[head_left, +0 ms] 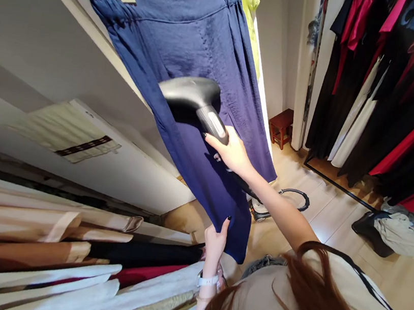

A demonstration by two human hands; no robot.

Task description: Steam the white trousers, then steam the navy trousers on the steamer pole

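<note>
A pair of navy blue trousers (180, 43) hangs by clips at its waistband, the legs slanting down toward me. My right hand (232, 151) is wrapped round the handle of a black garment steamer (193, 91). The steamer's head lies over the upper part of the trousers; whether its face touches the cloth is hidden. Lower down, my left hand (216, 236) grips the edge of a trouser leg near the hem, thumb on top. A white-banded watch (208, 280) is on my left wrist. The steamer's hose drops behind my right forearm.
Light and dark garments (72, 259) hang close on the left. Black and red clothes (384, 98) hang on a rack at the right. A small reddish-brown stool (281, 127), a coiled hose (303, 199) and a black bin with pale cloth (398, 233) stand on the floor.
</note>
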